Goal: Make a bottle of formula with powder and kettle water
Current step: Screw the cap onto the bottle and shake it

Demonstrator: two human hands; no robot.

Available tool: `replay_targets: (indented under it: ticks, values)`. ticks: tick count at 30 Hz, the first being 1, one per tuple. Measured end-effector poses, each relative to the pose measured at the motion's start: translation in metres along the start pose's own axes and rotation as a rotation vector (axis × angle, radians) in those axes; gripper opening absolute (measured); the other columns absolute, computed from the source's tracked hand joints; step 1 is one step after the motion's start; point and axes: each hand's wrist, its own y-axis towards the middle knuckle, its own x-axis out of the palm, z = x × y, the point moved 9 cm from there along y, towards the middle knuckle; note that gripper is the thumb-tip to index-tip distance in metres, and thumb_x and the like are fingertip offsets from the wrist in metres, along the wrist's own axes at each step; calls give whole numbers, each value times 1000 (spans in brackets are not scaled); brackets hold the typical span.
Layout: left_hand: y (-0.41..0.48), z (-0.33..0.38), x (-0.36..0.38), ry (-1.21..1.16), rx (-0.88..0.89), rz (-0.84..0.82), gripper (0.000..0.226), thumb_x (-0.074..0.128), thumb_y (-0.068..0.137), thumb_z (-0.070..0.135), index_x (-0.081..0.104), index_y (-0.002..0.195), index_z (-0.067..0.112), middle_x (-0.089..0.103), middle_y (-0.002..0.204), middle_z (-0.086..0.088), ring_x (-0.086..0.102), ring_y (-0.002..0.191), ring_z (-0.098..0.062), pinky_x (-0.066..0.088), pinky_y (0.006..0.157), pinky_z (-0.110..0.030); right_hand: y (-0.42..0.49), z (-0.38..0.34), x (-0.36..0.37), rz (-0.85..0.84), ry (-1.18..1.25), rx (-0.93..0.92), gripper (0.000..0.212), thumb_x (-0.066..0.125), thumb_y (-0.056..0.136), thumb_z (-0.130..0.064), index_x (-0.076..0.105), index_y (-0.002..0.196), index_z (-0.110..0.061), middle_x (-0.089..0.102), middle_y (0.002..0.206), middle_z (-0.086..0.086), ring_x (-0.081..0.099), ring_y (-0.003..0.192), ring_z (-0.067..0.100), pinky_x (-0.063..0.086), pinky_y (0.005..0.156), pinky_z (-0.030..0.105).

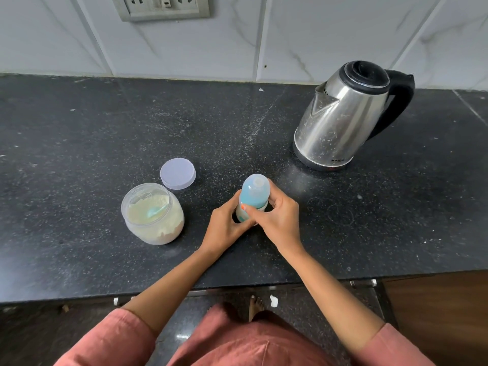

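Bottle (254, 196) upright on counter (79, 154), long axis vertical, dead centre. My left hand (224, 225) grasps lower body from 8 o'clock. My right hand (277, 217) grips collar from 4. Open powder jar (153, 215) at 9, nearer left hand. Kettle (343, 114) at 1, nearer right.

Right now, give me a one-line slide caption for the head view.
Left hand and right hand grip the baby bottle at the counter; open powder jar left, kettle right.
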Motion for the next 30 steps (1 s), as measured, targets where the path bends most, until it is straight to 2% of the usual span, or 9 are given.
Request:
replay_targets:
  ticks: [3,6,10,13,17,21,26,28,30]
  values:
    - [0,3,-1,9,4,5,56,63,74,48,51,126,30,60,103,38,57,99,12,41,79,-6,-1,-1,0,14,-15,-4,45,77,63,-16,62,104,-30,65,82,-30,63,85,1,50,76,17]
    - [1,2,0,-2,-7,-3,59,67,73,45,50,127,30,60,106,35,56,104,10,43,85,-8,0,-1,0,-10,-25,1,48,77,63,-16,61,107,-31,64,87,-30,62,89,-2,47,77,12]
    - [2,-1,1,-3,-5,-36,57,74,75,26,50,127,29,60,113,25,55,108,5,44,90,-14,0,10,2,-55,37,69,65,79,65,-10,53,123,-22,61,111,-18,56,108,-2,44,94,17]
    - [5,0,0,32,11,-74,56,73,76,19,51,127,23,59,114,19,55,108,1,43,87,-11,-2,18,6,-89,40,114,74,81,63,-10,48,128,-21,59,114,-14,54,108,-3,43,93,13]
    - [4,-5,-2,147,22,-138,57,71,78,20,48,130,23,56,121,13,52,110,-2,37,88,-6,-4,28,12,-83,-16,152,66,82,62,-12,51,121,-15,63,112,-2,58,103,9,46,85,18]
    - [-1,-9,-4,211,32,-191,65,70,80,20,41,138,22,51,136,7,46,120,-4,37,99,-21,-5,33,13,-61,-48,162,61,82,62,-13,55,116,-12,64,108,2,59,99,12,47,81,19]
    - [-1,-19,-5,347,35,-215,66,65,85,20,33,142,20,38,146,2,36,133,-12,25,103,-17,0,33,5,-12,-64,155,45,82,61,-14,62,101,-16,63,87,-11,59,78,-4,42,64,1]
    - [1,-22,-7,441,39,-190,61,59,90,21,29,143,17,32,150,-1,27,138,-15,13,103,-11,4,35,-8,55,-20,177,38,82,61,-13,63,94,-18,63,83,-12,59,73,-8,42,61,1]
    - [4,-22,-9,537,67,-148,59,53,93,24,25,145,14,25,152,-2,19,142,-17,3,108,-14,8,39,-26,133,122,242,30,81,64,-11,63,86,-20,66,84,-9,63,72,-6,48,64,6]
